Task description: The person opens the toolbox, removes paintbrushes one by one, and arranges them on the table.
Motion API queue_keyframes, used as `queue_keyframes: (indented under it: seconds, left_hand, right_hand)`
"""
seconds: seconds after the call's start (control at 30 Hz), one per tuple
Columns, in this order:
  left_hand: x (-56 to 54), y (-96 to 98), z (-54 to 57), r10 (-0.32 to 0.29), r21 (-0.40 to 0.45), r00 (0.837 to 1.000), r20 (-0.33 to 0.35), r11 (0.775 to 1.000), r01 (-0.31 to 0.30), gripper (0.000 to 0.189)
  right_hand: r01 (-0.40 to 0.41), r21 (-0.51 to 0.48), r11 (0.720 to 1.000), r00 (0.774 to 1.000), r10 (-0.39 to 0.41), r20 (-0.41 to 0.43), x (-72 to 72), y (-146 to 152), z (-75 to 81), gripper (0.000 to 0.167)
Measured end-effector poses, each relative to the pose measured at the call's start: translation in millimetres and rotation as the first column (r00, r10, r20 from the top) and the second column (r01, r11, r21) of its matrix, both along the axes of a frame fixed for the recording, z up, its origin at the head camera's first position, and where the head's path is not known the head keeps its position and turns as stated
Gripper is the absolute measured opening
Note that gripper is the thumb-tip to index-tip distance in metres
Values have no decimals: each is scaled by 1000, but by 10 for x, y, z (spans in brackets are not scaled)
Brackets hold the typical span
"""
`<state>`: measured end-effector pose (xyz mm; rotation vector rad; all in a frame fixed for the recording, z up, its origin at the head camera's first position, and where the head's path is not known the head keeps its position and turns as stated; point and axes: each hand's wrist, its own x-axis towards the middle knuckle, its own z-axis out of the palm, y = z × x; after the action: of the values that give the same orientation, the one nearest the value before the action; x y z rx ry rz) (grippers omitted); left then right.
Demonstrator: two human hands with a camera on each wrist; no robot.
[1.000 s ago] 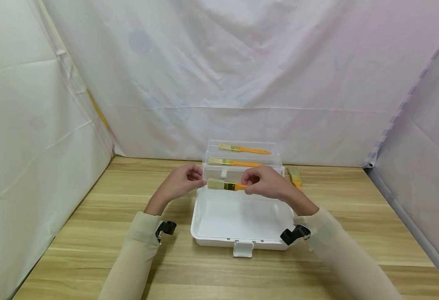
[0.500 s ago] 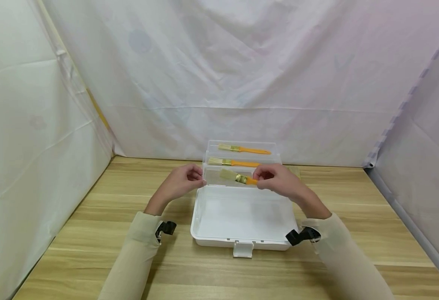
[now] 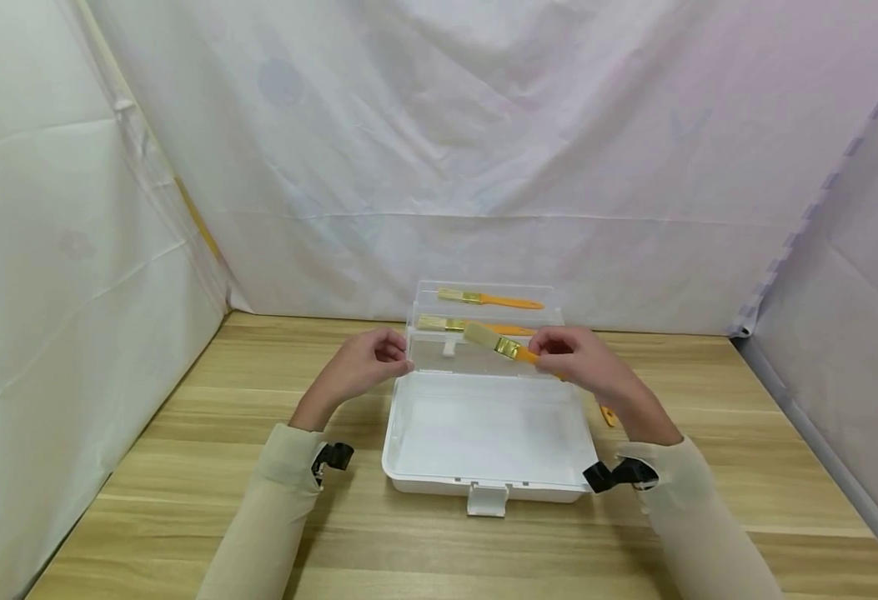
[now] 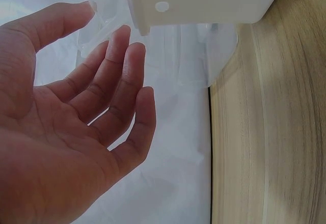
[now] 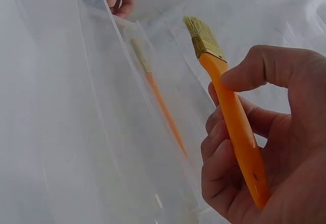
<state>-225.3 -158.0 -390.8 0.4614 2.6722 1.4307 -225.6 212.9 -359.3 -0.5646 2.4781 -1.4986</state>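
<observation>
In my right hand (image 3: 577, 358) a flat paintbrush (image 3: 509, 343) with an orange handle is pinched between thumb and fingers. Its pale bristles point up and left, above the back of an opened white box (image 3: 487, 492); the right wrist view shows the same paintbrush (image 5: 237, 122) close up. My left hand (image 3: 359, 364) is at the left side of the box's clear upper part (image 3: 431, 354). Its fingers (image 4: 119, 99) are loosely bent and apart from the thumb, and no object lies in the palm. Whether the thumb tip touches the clear plastic, I cannot tell.
Two more paintbrushes lie in the clear tiers behind the box: the upper brush (image 3: 491, 299) and the lower brush (image 3: 472, 325). Under my right forearm the handle end of another brush (image 3: 608, 415) shows on the wooden table (image 3: 318, 533). A white curtain (image 3: 484, 167) hangs behind.
My right hand has drawn back to the right with the paintbrush, whose bristle end has tilted upward. My left hand stays in place.
</observation>
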Motion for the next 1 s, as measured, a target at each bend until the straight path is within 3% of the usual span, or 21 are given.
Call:
queue_keyframes:
  seconds: [0.43, 1.0]
  left_hand:
    - [-2, -3, -8, -6, 11, 1000, 0, 1000, 6, 27]
    - [12, 4, -5, -2, 7, 1000, -3, 1000, 2, 27]
  right_hand:
    - [24, -92, 996, 1000, -24, -2, -15, 236, -14, 12]
    - [86, -80, 993, 996, -87, -11, -48, 428, -5, 17]
